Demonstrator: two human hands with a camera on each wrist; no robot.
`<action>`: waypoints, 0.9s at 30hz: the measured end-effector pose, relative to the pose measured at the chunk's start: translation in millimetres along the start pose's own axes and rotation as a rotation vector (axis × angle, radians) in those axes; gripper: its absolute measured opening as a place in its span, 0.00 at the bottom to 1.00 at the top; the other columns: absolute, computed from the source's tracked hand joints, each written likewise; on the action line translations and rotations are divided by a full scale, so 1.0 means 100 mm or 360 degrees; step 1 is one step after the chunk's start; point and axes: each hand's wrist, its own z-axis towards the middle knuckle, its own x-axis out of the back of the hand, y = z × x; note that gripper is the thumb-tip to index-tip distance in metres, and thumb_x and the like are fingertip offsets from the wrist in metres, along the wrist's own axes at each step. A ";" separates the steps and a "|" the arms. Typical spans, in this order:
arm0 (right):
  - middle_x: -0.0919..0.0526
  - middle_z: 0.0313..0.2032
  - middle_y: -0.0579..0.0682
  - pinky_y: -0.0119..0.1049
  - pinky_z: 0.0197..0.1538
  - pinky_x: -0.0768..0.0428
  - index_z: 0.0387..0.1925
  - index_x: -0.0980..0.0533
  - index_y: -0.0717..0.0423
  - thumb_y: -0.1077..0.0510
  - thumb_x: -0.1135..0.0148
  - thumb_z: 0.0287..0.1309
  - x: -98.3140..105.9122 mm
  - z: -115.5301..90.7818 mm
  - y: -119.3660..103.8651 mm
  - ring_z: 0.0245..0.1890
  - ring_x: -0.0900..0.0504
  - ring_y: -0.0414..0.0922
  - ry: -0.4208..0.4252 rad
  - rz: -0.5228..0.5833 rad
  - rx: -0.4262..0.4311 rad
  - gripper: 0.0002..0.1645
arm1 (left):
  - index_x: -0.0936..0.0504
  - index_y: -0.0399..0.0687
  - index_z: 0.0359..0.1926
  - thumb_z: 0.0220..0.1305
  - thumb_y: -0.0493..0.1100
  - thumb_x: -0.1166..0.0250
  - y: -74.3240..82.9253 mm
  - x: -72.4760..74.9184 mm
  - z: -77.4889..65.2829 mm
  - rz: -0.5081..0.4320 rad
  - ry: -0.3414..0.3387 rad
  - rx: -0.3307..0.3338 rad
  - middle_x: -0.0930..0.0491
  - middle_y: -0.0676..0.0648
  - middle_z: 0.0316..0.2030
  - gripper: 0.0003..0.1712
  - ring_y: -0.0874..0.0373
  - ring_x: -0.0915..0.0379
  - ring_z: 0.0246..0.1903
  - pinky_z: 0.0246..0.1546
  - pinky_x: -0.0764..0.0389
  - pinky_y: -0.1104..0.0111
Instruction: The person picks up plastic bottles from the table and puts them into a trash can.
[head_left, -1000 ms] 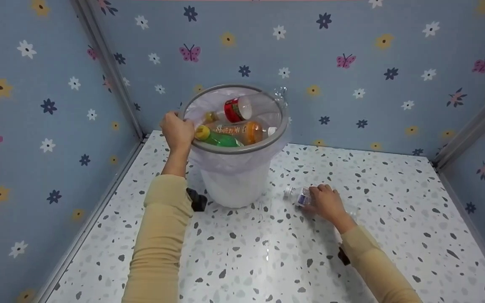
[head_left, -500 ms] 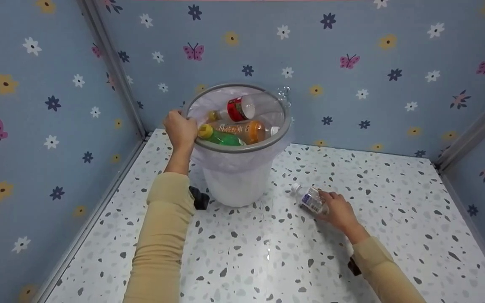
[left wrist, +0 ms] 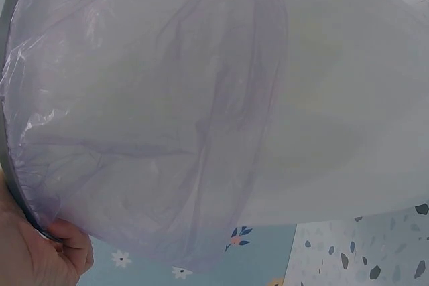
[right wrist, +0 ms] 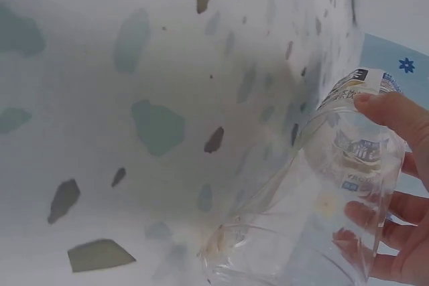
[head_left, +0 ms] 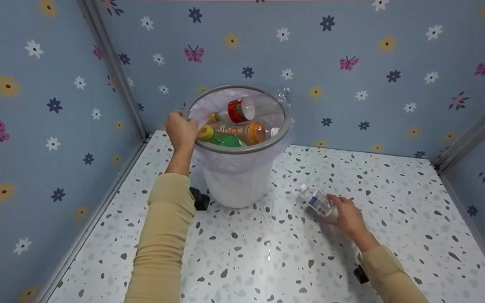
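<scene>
My left hand [head_left: 182, 131] grips the grey rim of a white trash can [head_left: 238, 185] lined with a thin, pale purple bag [left wrist: 154, 112]. In the left wrist view its fingers curl over the rim at the lower left. Inside the can lie several plastic bottles: a clear one with a red label [head_left: 236, 110], an orange-labelled one [head_left: 255, 132] and a green one with a yellow cap [head_left: 223, 138]. To the right of the can, my right hand [head_left: 348, 216] holds a clear plastic bottle [right wrist: 315, 212] with a white and blue label, tilted low over the speckled surface.
The white speckled surface [head_left: 242, 256] bears the can. Blue panels with flowers and butterflies stand at the back [head_left: 267, 50], left and right, joined by grey metal corner strips [head_left: 110, 63]. The can stands close to the back panel.
My right hand has drawn the clear bottle a little right and toward me, tilting it so its label shows more. The left hand keeps its hold on the rim.
</scene>
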 end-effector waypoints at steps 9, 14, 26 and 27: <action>0.27 0.47 0.64 0.55 0.43 0.31 0.57 0.34 0.59 0.56 0.29 0.38 0.23 -0.02 -0.19 0.46 0.29 0.60 0.0068 0.0040 0.0019 0.41 | 0.27 0.30 0.48 0.57 0.33 0.46 0.00 0.01 0.01 0.0003 0.0011 0.0011 0.25 0.35 0.44 0.17 0.47 0.28 0.44 0.42 0.27 0.60; 0.28 0.48 0.62 0.55 0.44 0.31 0.57 0.34 0.58 0.56 0.29 0.37 0.36 -0.04 -0.33 0.47 0.30 0.60 0.0112 0.0059 0.0050 0.42 | 0.27 0.30 0.48 0.57 0.33 0.46 0.00 0.01 0.00 -0.0006 -0.0009 0.0038 0.25 0.36 0.45 0.17 0.47 0.28 0.44 0.42 0.27 0.60; 0.28 0.49 0.60 0.54 0.44 0.31 0.58 0.35 0.55 0.59 0.28 0.35 0.74 -0.07 -0.65 0.48 0.31 0.58 0.0252 0.0065 0.0197 0.43 | 0.27 0.31 0.48 0.57 0.33 0.47 0.00 -0.02 0.01 -0.0001 0.0002 0.0052 0.26 0.35 0.45 0.18 0.46 0.29 0.45 0.43 0.28 0.59; 0.28 0.49 0.60 0.54 0.43 0.31 0.58 0.35 0.55 0.59 0.28 0.35 0.78 -0.08 -0.68 0.47 0.31 0.58 0.0267 0.0061 0.0214 0.43 | 0.27 0.31 0.48 0.57 0.33 0.47 0.00 -0.02 0.01 -0.0004 0.0001 0.0056 0.26 0.35 0.45 0.18 0.46 0.29 0.45 0.43 0.28 0.59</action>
